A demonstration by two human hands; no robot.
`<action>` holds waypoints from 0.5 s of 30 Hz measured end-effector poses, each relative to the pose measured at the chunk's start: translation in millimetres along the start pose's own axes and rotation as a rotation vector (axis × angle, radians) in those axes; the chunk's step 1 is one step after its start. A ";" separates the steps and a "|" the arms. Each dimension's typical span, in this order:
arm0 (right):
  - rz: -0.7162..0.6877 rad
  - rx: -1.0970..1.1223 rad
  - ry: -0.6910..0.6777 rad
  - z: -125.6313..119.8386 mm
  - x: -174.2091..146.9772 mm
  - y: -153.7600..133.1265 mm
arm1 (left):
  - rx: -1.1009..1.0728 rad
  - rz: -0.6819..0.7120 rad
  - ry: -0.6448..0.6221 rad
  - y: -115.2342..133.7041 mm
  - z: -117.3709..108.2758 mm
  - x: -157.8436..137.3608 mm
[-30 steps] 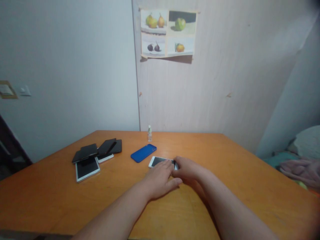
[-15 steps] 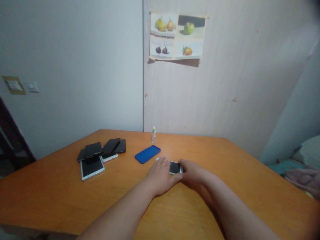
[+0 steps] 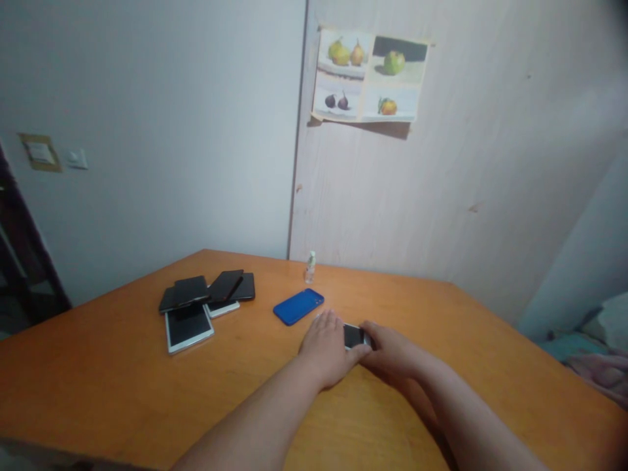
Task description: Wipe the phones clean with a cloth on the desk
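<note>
Wall switch (image 3: pixel 76 158): far left of the frame, beside a tan-edged plate (image 3: pixel 40 153).
Dark-covered devices (image 3: pixel 191 290): left of centre, overlapping in a loose pile on the orange-brown table (image 3: pixel 112 379).
White tablet (image 3: pixel 190 327): at the near side of that pile, dark screen up, its far end under a dark cover.
Blue phone case (image 3: pixel 298 306): middle of the frame, lying at a slant, apart from the pile.
Small bottle (image 3: pixel 311 268): upright just beyond the blue phone case, near the table's back edge.
Left hand (image 3: pixel 324 350): lower centre, palm down and open, fingers together over the left part of a white phone (image 3: pixel 354 337), thumb stretched rightward.
White phone: lower centre, dark screen up, partly hidden between both hands.
Fruit poster (image 3: pixel 370 77): top of the frame, four panels.
Right hand (image 3: pixel 392 347): lower right of centre, fingers and thumb curled closed around the white phone's right end; how firmly, I cannot tell.
Rumpled cloth (image 3: pixel 601 373): right edge.
</note>
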State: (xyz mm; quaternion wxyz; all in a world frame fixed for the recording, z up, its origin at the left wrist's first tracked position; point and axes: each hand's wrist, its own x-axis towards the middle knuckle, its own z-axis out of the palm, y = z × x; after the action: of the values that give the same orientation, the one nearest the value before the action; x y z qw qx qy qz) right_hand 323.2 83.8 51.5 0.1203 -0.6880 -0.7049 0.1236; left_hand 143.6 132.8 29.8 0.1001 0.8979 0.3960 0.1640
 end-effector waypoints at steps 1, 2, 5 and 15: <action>-0.003 -0.001 0.001 0.4 0.0 0.5 | -0.002 -0.005 -0.003 -0.2 -1.1 -0.5; -0.008 0.001 -0.001 0.6 0.2 1.1 | -0.010 0.007 -0.010 0.1 -2.8 -1.5; -0.008 0.027 -0.016 0.6 0.5 3.2 | -0.066 0.134 -0.042 2.9 -9.9 -6.6; -0.010 0.054 -0.022 1.5 -0.7 5.1 | -0.080 0.040 -0.044 7.1 -4.3 -5.1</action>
State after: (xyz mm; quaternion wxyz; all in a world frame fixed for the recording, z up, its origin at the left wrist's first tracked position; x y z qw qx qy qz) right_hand 327.5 83.2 48.3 0.1318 -0.6796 -0.7060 0.1495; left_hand 143.6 124.4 34.9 0.1415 0.9042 0.3690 0.1618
